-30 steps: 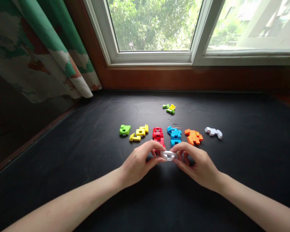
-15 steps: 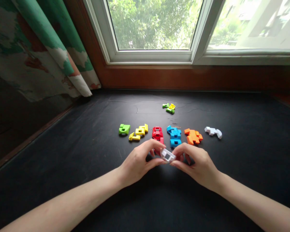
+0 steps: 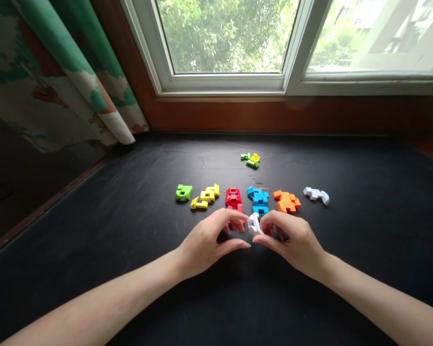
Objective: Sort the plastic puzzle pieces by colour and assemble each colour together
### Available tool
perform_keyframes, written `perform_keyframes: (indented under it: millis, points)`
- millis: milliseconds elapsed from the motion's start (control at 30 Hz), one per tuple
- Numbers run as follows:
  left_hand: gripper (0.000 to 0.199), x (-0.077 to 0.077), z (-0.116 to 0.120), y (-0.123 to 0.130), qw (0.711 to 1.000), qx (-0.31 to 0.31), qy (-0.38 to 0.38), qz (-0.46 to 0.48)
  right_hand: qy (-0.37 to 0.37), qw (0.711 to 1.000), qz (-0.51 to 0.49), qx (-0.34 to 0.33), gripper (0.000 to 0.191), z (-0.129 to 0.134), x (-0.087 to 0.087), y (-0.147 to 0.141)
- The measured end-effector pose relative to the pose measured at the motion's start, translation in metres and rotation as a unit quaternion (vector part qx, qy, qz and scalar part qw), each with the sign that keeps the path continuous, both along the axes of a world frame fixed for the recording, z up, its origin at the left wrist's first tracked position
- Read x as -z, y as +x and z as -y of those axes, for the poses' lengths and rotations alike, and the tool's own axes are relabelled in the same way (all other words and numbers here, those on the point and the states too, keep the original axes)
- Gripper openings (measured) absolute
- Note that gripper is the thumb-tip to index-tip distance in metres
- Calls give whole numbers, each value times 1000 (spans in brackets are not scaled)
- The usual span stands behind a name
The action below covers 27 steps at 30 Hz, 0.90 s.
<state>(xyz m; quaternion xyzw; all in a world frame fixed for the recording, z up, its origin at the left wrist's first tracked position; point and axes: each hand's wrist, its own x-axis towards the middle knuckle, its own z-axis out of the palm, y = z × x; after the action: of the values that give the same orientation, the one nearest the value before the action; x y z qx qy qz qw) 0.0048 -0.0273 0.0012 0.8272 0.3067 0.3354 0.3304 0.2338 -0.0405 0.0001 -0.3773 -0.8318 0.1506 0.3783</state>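
Observation:
A small white plastic block (image 3: 254, 224) with angled faces is pinched between the thumb and fingers of my right hand (image 3: 292, 238). My left hand (image 3: 209, 235) is close beside it with thumb and fingers apart, holding nothing. Just beyond the hands lie red blocks (image 3: 234, 197), partly hidden by my left fingers, and blue blocks (image 3: 259, 199). Orange blocks (image 3: 287, 201) and another white piece (image 3: 316, 194) with a rounded end lie farther right. To the left are yellow blocks (image 3: 209, 193) and a green block (image 3: 184, 192).
A small cluster of green and yellow pieces (image 3: 252, 161) lies farther back on the black tabletop (image 3: 147, 202). Behind the table is a white-framed window (image 3: 223, 86) above a brown wooden sill. A patterned curtain (image 3: 104, 101) hangs at the left.
The white block has turned in the fingers. My left hand has let go of it and its thumb and fingers have parted; my right hand keeps hold. The view has shifted slightly.

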Motion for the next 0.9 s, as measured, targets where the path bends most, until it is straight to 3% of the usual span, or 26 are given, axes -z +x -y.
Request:
perform_keyframes:
  millis: [900]
  points:
    - [35,2,-1,0,1000,-18,12,-21,29,997,-27,-67,15,1,-7,-2]
